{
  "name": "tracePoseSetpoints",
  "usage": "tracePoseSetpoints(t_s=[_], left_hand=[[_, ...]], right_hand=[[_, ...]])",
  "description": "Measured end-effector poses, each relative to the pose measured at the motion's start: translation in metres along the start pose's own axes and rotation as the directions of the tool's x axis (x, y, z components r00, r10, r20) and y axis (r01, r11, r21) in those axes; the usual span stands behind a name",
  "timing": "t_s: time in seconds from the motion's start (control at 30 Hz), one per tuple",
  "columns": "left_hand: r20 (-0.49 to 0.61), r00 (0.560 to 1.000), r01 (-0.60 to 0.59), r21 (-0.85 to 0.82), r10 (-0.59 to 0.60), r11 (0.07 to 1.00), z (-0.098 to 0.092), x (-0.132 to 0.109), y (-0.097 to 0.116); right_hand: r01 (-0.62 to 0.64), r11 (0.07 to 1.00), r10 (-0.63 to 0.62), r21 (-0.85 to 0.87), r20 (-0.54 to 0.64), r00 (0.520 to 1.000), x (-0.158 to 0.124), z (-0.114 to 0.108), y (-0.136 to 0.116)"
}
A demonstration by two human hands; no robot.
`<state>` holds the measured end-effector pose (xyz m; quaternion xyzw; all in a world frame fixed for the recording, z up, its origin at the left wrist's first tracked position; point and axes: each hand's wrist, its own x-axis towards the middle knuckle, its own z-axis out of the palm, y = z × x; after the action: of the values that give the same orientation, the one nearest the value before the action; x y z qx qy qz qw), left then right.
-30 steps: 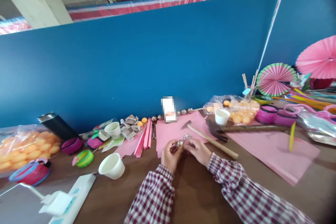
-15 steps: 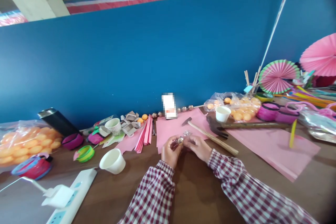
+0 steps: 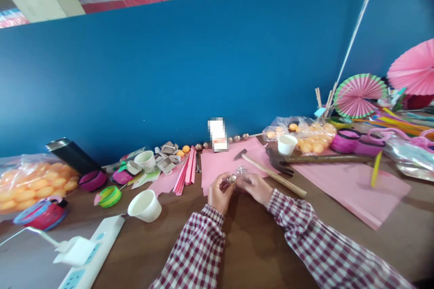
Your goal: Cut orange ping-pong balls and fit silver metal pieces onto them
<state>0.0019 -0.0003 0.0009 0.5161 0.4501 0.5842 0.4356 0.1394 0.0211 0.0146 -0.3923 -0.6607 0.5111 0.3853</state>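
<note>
From the head camera, both hands meet over the brown table (image 3: 257, 253), just at the near edge of a pink paper sheet (image 3: 217, 167). The left hand (image 3: 219, 193) is curled, pinching a small shiny ball (image 3: 232, 179) at its fingertips. The right hand (image 3: 255, 187) is curled too, its fingertips pressed on the same ball. A hammer (image 3: 271, 175) lies just beside the right hand, and a white cup (image 3: 145, 205) stands off to the left.

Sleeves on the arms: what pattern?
Red-and-white check on the left sleeve and the right sleeve; clearest in the head view.
</note>
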Motion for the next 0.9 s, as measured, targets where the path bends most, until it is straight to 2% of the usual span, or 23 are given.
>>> tracePoseSetpoints(t_s=[0.33,0.47,0.63,0.9], left_hand=[[0.006,1.000,-0.019,0.017,0.019,1.000,0.0006,-0.0021,0.0030],[-0.003,1.000,-0.008,0.037,0.009,0.999,0.0001,-0.0023,0.0055],[-0.032,0.999,-0.028,0.061,0.030,0.998,-0.0009,-0.0014,0.0070],[-0.032,0.998,-0.052,0.085,0.055,0.995,0.0000,-0.0008,0.0064]], right_hand=[[-0.055,0.997,0.056,0.053,-0.016,0.998,0.0026,-0.0019,0.0081],[-0.016,0.999,0.016,0.050,-0.010,1.000,0.0019,-0.0015,0.0076],[0.091,0.995,-0.086,0.027,-0.147,0.985,0.0000,0.0002,0.0047],[0.040,0.991,-0.010,0.125,-0.230,0.973,0.0002,0.0009,0.0080]])
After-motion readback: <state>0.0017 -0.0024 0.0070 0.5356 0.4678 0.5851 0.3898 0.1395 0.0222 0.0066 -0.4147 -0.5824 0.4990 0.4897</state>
